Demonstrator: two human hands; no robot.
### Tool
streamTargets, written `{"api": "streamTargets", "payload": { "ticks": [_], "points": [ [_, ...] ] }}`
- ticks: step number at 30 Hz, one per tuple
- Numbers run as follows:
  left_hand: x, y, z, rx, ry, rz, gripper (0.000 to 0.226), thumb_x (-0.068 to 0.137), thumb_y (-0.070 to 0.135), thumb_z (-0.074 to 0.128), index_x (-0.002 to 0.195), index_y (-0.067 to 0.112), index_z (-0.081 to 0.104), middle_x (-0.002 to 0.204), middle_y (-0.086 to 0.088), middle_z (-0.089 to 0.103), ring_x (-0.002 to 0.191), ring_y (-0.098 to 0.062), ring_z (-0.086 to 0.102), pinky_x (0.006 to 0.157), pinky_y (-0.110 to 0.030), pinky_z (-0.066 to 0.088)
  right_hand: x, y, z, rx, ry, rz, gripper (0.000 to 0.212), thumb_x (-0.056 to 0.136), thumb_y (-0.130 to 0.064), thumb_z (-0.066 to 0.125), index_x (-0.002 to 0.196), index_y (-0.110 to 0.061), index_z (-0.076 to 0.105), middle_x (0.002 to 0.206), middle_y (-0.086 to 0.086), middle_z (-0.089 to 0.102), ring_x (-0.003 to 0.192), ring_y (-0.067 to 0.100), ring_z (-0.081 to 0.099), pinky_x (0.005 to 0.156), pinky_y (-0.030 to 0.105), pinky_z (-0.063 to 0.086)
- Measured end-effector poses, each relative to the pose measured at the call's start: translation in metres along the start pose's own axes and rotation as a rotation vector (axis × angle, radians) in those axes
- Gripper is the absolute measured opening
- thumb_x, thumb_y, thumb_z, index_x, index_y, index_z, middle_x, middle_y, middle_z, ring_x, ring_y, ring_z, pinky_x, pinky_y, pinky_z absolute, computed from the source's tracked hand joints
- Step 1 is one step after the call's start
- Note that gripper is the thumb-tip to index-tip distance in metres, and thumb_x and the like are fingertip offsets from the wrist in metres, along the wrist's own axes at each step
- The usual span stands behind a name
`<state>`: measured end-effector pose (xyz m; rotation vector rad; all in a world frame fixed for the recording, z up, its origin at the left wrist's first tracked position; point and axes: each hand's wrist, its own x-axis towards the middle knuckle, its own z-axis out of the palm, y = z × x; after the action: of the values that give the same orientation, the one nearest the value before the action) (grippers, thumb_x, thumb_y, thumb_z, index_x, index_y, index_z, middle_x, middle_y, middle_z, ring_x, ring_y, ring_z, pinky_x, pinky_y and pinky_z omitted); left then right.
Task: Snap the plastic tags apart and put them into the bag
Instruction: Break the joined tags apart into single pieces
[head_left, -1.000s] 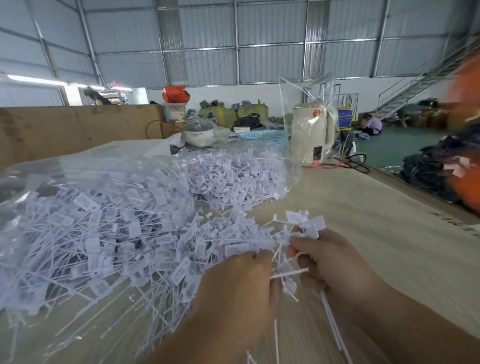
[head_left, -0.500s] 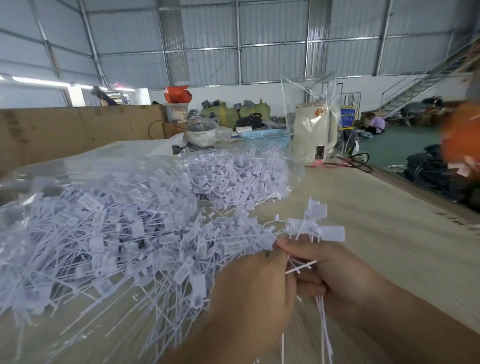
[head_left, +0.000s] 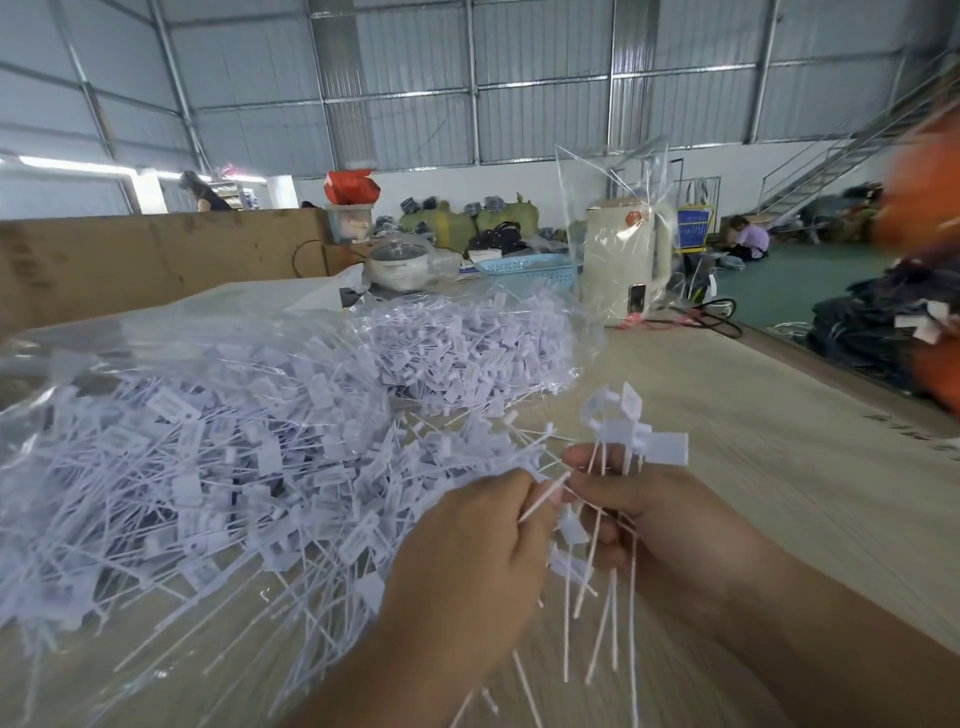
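Fingers (head_left: 597, 501) of our right hand (head_left: 660, 525) curl round a small bunch of white plastic tags (head_left: 631, 434), whose flat heads stick up above the fist while the thin tails hang down below it. Our left hand (head_left: 467, 561) sits just beside it, touching it, and its fingers pinch one thin tag stem (head_left: 543, 496) that slants up between the two hands.

To the left of the hands we see a large heap of loose tags (head_left: 218, 467) spread over the near left part of the table (head_left: 753, 415), partly under and on clear plastic sheeting. Farther off, a clear bag (head_left: 467, 343) full of tags lies on the table, its mouth towards us.

At the far end of the table stand a cream electric kettle (head_left: 621, 260) wrapped in a clear upright bag, a blue plastic basket (head_left: 524, 267) and a small cooker with a glass lid (head_left: 397, 262). Beyond the table's right edge lies a dark pile of clothing (head_left: 872, 332) with a blurred orange shape beside it.
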<state>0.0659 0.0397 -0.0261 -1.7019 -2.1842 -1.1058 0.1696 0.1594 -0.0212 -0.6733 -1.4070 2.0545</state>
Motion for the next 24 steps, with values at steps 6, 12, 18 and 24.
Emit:
{"api": "streamTargets", "payload": {
  "ticks": [6, 12, 18, 24],
  "points": [
    [0.008, 0.001, 0.002, 0.038, 0.153, 0.099, 0.037, 0.100, 0.051, 0.020, 0.074, 0.031, 0.039, 0.065, 0.010, 0.042, 0.062, -0.008, 0.045, 0.057, -0.025, 0.036, -0.005, -0.001, 0.006, 0.093, -0.245, -0.061, 0.032, 0.078, -0.005, 0.063, 0.110, 0.000, 0.065, 0.069, 0.005, 0.062, 0.054, 0.012, 0.052, 0.049, 0.025, 0.047],
    [0.012, 0.003, 0.005, -0.028, 0.219, 0.111, 0.043, 0.094, 0.060, 0.018, 0.077, 0.026, 0.037, 0.074, 0.012, 0.040, 0.067, -0.008, 0.044, 0.060, -0.025, 0.038, -0.014, -0.006, 0.012, 0.028, -0.437, -0.071, 0.008, 0.070, 0.002, 0.069, 0.079, 0.001, 0.069, 0.064, 0.013, 0.054, 0.052, 0.020, 0.048, 0.051, 0.029, 0.046],
    [0.014, 0.003, 0.012, -0.112, 0.243, 0.198, 0.050, 0.099, 0.057, 0.021, 0.082, 0.017, 0.045, 0.084, 0.007, 0.039, 0.073, -0.008, 0.044, 0.064, -0.023, 0.038, -0.015, -0.002, 0.017, -0.100, -0.456, -0.131, 0.016, 0.072, 0.006, 0.052, 0.080, 0.001, 0.065, 0.071, 0.018, 0.056, 0.064, 0.025, 0.055, 0.059, 0.031, 0.044],
    [0.014, 0.004, 0.010, -0.034, 0.302, 0.296, 0.062, 0.101, 0.053, 0.019, 0.078, 0.006, 0.053, 0.085, -0.004, 0.045, 0.074, -0.021, 0.049, 0.062, -0.039, 0.046, -0.014, 0.007, 0.016, -0.129, -0.489, -0.078, 0.020, 0.074, -0.008, 0.056, 0.089, 0.000, 0.066, 0.086, 0.019, 0.057, 0.087, 0.029, 0.057, 0.076, 0.037, 0.044]
  ]
}}
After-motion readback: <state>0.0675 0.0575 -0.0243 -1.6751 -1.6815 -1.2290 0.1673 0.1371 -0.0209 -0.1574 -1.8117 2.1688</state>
